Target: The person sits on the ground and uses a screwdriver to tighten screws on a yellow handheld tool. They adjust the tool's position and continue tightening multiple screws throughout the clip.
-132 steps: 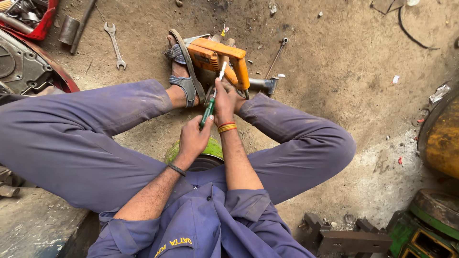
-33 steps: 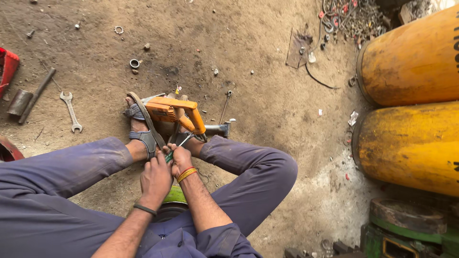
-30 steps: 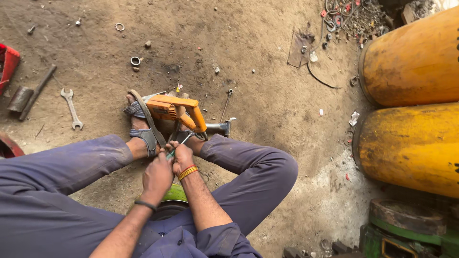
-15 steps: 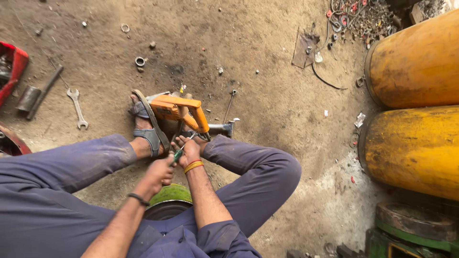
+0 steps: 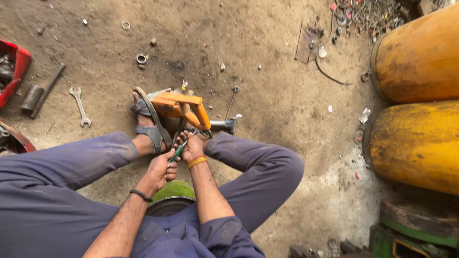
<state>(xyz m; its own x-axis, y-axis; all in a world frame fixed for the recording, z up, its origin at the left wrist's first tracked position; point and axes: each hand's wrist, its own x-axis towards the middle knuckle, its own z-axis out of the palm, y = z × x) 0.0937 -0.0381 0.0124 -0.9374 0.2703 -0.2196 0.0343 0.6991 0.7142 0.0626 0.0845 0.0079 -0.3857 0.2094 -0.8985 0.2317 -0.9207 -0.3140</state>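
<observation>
An orange power tool (image 5: 180,107) lies on the dirt floor between my sandalled feet. My left hand (image 5: 161,167) is closed around the green handle of a screwdriver (image 5: 177,152), whose tip points up toward the tool's underside. My right hand (image 5: 192,145) grips the tool's lower end near its grey front part (image 5: 223,125), with an orange band on that wrist. I sit with both knees spread, in blue work clothes. A green round object (image 5: 173,192) shows under my forearms.
Two large yellow cylinders (image 5: 415,102) lie at the right. A spanner (image 5: 80,106), a hammer (image 5: 40,94) and a red tray (image 5: 14,71) are at the left. Small rings and nuts (image 5: 141,58) dot the dirt ahead. Green machinery (image 5: 416,234) sits lower right.
The view has swung left to right since the oldest frame, bringing the cylinders in. My hands have stayed on the tool, with the screwdriver angled lower and my left hand drawn slightly back.
</observation>
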